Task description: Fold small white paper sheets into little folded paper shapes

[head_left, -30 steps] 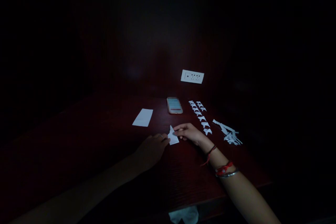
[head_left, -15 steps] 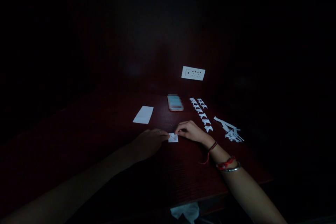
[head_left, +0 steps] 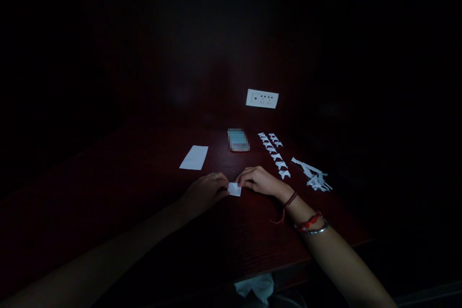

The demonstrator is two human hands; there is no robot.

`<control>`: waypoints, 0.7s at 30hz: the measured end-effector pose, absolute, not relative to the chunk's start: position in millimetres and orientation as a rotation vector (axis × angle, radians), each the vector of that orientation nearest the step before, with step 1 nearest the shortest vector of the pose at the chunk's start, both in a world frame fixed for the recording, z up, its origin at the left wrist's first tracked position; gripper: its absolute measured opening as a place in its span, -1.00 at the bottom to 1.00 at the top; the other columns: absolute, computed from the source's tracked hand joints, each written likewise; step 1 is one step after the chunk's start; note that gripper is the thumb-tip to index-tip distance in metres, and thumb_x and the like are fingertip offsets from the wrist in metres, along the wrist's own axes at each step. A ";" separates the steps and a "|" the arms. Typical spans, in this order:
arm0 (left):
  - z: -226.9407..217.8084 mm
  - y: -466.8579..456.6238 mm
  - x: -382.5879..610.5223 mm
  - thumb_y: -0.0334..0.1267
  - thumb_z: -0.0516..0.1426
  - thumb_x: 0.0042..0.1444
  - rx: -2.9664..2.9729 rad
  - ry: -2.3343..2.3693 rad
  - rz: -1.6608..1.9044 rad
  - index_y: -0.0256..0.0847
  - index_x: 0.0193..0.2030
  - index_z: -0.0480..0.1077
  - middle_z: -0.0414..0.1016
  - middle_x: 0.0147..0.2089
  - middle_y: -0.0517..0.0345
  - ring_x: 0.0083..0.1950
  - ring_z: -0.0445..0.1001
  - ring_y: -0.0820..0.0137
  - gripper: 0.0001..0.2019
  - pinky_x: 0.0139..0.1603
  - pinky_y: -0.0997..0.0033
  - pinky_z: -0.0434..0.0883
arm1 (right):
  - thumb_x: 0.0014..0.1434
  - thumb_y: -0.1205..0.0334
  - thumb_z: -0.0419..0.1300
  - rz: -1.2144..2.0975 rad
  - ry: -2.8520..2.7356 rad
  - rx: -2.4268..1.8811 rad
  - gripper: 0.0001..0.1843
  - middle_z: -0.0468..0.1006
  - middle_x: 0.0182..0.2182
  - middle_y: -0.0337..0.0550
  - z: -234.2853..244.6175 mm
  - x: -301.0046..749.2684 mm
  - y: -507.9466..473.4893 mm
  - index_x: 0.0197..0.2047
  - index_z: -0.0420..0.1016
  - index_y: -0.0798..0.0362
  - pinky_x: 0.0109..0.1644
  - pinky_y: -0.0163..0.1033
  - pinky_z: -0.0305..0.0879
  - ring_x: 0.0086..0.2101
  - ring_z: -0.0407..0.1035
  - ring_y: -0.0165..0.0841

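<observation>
A small folded piece of white paper lies on the dark red table between my hands. My left hand pinches its left edge, thumb below and fingers above. At its upper right corner, the fingertips of my right hand close on the paper. A crease shows near the top of the piece; the fingers partly cover its corners. Just beyond my left hand rests a larger flat white sheet. Right of my right hand, small folded paper pieces stand in two slanting rows.
A blurred-out phone-like object lies at the back of the table. Loose white paper strips are heaped at the right. A white socket plate is on the wall behind. Something pale shows below the table's front edge.
The view has shifted slightly. My left fingers have changed their hold, with the thumb now lower on the paper's left edge. My right hand still grips the upper right corner.
</observation>
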State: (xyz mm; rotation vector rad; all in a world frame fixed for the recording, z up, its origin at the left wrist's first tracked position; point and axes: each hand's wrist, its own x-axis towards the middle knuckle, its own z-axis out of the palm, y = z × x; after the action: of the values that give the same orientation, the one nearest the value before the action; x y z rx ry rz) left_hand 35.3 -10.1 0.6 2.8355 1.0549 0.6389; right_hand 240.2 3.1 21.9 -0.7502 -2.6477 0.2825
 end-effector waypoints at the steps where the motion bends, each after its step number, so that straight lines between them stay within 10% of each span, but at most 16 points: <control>1: -0.3 -9.2 35.1 -0.29 -0.01 0.07 2.829 1.038 0.660 -0.20 -0.28 0.30 0.30 -0.15 0.19 -0.15 0.27 0.42 -0.88 -0.13 0.43 0.20 | 0.04 0.43 0.02 0.266 -2.654 -0.752 -0.84 0.46 -0.31 -0.16 21.9 240.0 2.7 -0.36 0.41 0.10 -0.13 -0.35 0.16 -0.26 0.31 -0.45; 21: 1.7 -16.3 31.3 -0.46 -0.10 0.04 2.969 0.977 0.467 -0.15 -0.05 0.23 0.26 0.01 0.16 -0.02 0.22 0.34 -0.67 -0.11 0.32 0.20 | -0.01 0.51 -0.05 0.203 -2.611 -0.849 -0.60 0.42 -0.17 -0.17 22.6 243.4 -18.2 -0.09 0.33 0.09 -0.04 -0.26 0.13 -0.17 0.24 -0.42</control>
State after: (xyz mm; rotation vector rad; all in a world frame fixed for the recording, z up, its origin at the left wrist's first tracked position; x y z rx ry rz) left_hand 31.3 -16.3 1.7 2.9685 0.9765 0.4669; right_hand 243.4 -18.2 22.6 -0.8490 -2.6110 0.2028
